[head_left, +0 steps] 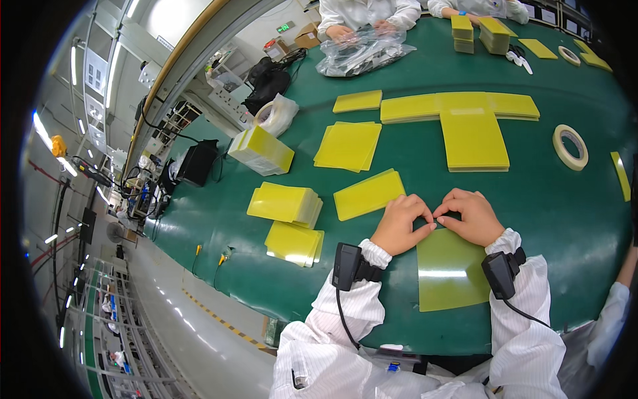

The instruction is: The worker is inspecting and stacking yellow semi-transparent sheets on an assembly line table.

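Observation:
My left hand and my right hand meet fingertip to fingertip at the far edge of a thin, see-through yellow sheet, which lies flat on the green table in front of me. Both hands are closed, thumbs pressed toward the index fingers. Whatever they pinch, if anything, is too small to make out. Just beyond the left hand lies a small stack of yellow sheets. Farther off, a T-shaped arrangement has a stack of upright yellow sheets across a long row of yellow sheets.
Stacked yellow sheets and a tall yellow block stand to the left. A tape roll lies at right. Across the table, a person handles a clear plastic bag. Another person's sleeve shows at right.

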Demonstrator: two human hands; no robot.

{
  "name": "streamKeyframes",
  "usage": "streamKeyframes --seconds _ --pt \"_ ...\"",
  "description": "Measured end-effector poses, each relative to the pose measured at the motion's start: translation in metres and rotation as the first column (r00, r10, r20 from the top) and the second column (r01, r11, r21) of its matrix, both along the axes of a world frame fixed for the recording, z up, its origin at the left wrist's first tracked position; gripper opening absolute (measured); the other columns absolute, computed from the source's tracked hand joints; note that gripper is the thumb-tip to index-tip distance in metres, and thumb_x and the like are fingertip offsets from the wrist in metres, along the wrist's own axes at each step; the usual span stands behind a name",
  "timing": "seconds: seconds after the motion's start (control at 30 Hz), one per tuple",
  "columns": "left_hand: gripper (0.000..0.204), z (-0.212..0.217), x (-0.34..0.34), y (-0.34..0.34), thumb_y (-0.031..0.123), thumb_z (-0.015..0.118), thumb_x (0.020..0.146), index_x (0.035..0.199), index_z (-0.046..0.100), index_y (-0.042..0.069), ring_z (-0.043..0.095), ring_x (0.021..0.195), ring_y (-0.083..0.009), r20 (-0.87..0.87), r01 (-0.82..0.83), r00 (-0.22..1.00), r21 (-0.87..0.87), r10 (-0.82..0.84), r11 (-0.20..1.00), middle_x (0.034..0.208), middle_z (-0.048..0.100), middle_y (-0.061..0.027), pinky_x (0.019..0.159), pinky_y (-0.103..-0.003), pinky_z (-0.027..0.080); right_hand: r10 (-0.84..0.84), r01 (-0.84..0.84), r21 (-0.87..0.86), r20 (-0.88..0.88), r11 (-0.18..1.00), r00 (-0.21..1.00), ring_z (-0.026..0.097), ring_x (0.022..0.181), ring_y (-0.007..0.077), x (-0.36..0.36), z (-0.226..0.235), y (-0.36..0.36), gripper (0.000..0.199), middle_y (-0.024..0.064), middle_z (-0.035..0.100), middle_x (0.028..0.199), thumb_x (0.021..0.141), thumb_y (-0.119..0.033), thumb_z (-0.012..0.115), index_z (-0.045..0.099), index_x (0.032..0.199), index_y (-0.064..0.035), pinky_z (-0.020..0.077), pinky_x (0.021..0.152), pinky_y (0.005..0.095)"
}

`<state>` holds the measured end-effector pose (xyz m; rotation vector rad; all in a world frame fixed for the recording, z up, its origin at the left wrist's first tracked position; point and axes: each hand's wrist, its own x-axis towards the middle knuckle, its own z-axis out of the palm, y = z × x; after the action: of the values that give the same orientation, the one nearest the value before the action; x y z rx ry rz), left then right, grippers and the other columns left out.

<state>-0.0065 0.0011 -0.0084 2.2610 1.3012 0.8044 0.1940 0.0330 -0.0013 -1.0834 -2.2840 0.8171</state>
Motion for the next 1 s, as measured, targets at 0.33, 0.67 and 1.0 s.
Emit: streamKeyframes --seconds 0.33,0.67,1.0 --pt "0.012 -0.0006 -0.0004 -0.0002 0.017 0.067 0.074 0.080 0.058 0.012 0.048 0.082 -0.0235 0.011 0.001 1.000 0.026 -0.001 1.000 0.084 0.053 -0.0034 0.077 -0.033 0.034 0.031 -0.031 0.012 -0.019 0.999 0.999 0.055 0.080 0.0168 0.0003 -0.0003 -0.0003 0.013 -0.0015 0.057 0.086 0.072 -0.022 0.068 0.068 0.084 -0.0189 0.0350 0.077 0.0320" --pt "0.012 0.0025 0.0012 0.0007 0.018 0.067 0.073 0.079 0.060 0.011 0.049 0.086 -0.0248 -0.018 0.011 1.000 0.001 -0.011 1.000 0.086 0.053 -0.0048 0.078 -0.034 0.034 0.058 -0.057 0.031 -0.019 0.998 0.998 0.055 0.090 0.0178 0.0038 -0.0039 0.0023 0.014 -0.0006 0.059 0.090 0.073 -0.025 0.065 0.067 0.085 -0.0187 0.0351 0.081 0.0331" --pt "0.012 0.0035 0.0011 -0.0001 0.019 0.068 0.074 0.080 0.061 0.011 0.048 0.087 -0.0245 -0.049 -0.007 0.999 -0.006 0.007 1.000 0.088 0.054 -0.0048 0.079 -0.034 0.034 0.072 -0.071 0.030 -0.013 0.997 0.997 0.055 0.090 0.0184 0.0035 -0.0030 0.0020 0.014 -0.0010 0.059 0.089 0.073 -0.027 0.065 0.067 0.085 -0.0187 0.0351 0.080 0.0334"
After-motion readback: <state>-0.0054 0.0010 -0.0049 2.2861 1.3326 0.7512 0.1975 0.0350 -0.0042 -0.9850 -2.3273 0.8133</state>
